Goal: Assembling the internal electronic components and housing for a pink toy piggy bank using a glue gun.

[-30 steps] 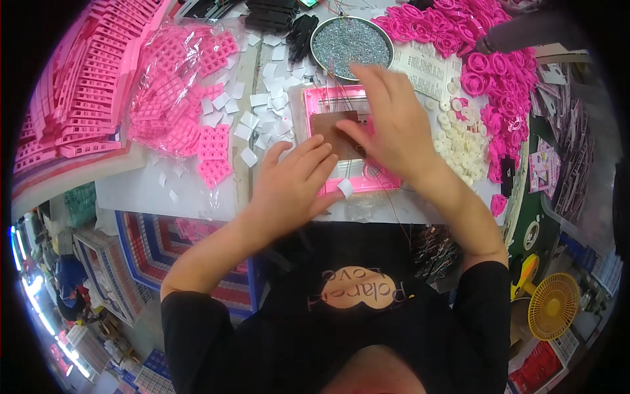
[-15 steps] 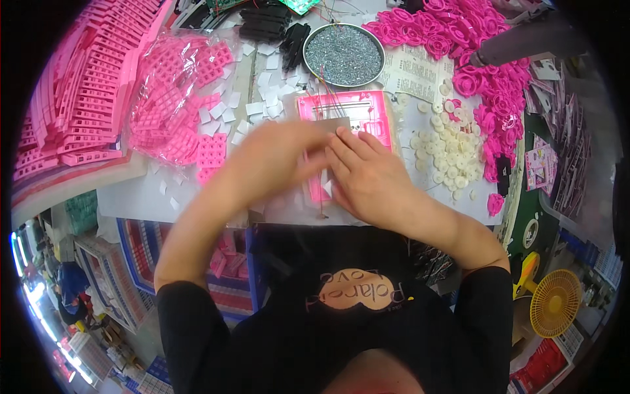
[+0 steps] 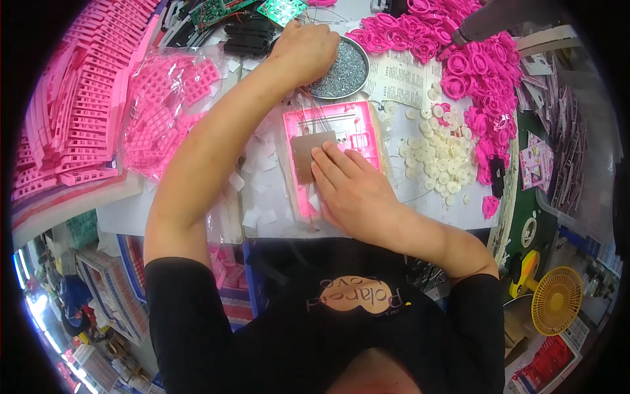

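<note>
My right hand [image 3: 357, 190] lies flat with fingers stretched out on a pink plastic housing [image 3: 371, 141]. Its fingertips rest on the edge of a flat grey-brown plate [image 3: 303, 154] on the housing's left half. Thin wires [image 3: 315, 111] run from beneath the plate toward the back. My left hand [image 3: 307, 52] is at the left rim of a round metal bowl of small screws [image 3: 341, 72]. Its fingers are curled, and the fingertips and anything in them are hidden. Close to it lie black plastic cases [image 3: 248, 36] and a green circuit board [image 3: 281, 10].
Pink strips [image 3: 85, 85] pile up at far left beside a bag of pink grid pieces [image 3: 167, 111]. White discs [image 3: 446, 157], pink rings [image 3: 485, 85] and a printed sheet [image 3: 403, 75] lie right. A dark tool [image 3: 492, 23] juts in. A yellow fan [image 3: 556, 299] stands lower right.
My left hand has moved from the housing up and away to the bowl's left side. The right hand stays on the housing, and the grey-brown plate is now largely uncovered.
</note>
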Tool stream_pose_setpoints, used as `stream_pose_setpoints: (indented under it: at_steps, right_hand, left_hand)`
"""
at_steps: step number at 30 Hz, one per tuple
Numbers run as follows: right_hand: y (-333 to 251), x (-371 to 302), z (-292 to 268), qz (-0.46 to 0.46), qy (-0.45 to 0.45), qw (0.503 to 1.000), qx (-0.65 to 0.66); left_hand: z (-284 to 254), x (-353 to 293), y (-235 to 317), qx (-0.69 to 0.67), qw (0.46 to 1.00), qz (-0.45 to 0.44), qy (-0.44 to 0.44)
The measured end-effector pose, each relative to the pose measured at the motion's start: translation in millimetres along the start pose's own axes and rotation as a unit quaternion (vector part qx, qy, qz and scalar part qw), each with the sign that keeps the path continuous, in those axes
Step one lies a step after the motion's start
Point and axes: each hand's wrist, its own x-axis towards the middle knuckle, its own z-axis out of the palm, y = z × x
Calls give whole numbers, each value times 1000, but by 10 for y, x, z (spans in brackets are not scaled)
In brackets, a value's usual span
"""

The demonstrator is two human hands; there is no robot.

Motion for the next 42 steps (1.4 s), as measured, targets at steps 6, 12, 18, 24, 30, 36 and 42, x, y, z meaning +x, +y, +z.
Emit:
stream_pose_setpoints:
  at_steps: [6,12,18,24,30,36,42]
  right_hand:
    - [-19,5,8,-11,-3,999,-31]
    - [-27,22,-1,-14,-11,999,-30]
    - [14,-11,3,4,8,1000,14]
    - [179,29,-134,-31,38,989,140]
    - [1374,-24,-1356,45,638,730,242]
    - [1522,241,-1391,74,291,810,503]
    - [602,464,-585,1,206,734,647]
  left_hand:
    - [-43,210,-40,38,992,-19,-116]
    - [-96,164,-94,-43,996,-63,-47]
    - [-870,-873,578,-372,917,-146,18]
    - [-832,-1631,1247,-343,903,-258,27]
    - [-875,-1620,1272,-348,906,-243,-2]
    - [-676,-1764,1330,-295,927,-225,63]
    - [-652,-1802,1393,-279,928,-231,85]
